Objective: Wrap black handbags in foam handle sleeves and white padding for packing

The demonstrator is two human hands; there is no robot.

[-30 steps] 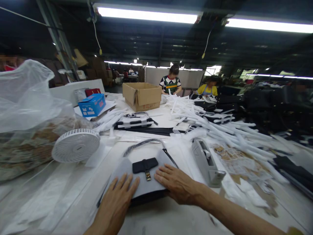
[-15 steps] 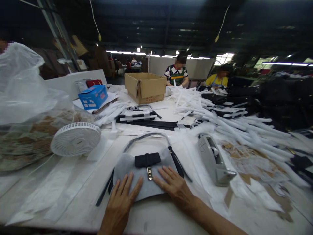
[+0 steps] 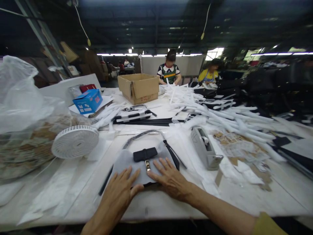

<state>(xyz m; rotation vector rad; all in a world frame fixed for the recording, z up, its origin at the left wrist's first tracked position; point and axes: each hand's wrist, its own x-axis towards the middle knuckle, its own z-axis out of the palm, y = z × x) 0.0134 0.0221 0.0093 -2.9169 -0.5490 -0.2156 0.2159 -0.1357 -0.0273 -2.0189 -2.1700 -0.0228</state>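
Observation:
A dark handbag lies on the table under a grey felt sheet (image 3: 127,163), with its black strap tab (image 3: 145,154) and small gold clasp (image 3: 147,165) on top. A thin dark handle (image 3: 141,136) arcs behind it. My left hand (image 3: 118,186) rests on the felt's near left, fingers apart, thumb at the lower edge. My right hand (image 3: 170,179) lies spread on the near right of the felt, just beside the clasp. Neither hand grips anything. The felt hides most of the bag.
A white desk fan (image 3: 75,142) stands left, before a bulging plastic bag (image 3: 22,107). A tape dispenser (image 3: 206,150) sits right. White foam strips (image 3: 220,117) are heaped beyond it. A cardboard box (image 3: 138,88) stands far off, with co-workers (image 3: 169,68) behind.
The bag has turned from a slant to nearly square on the table. My hands have stayed on the felt, and my left thumb has moved to its lower edge.

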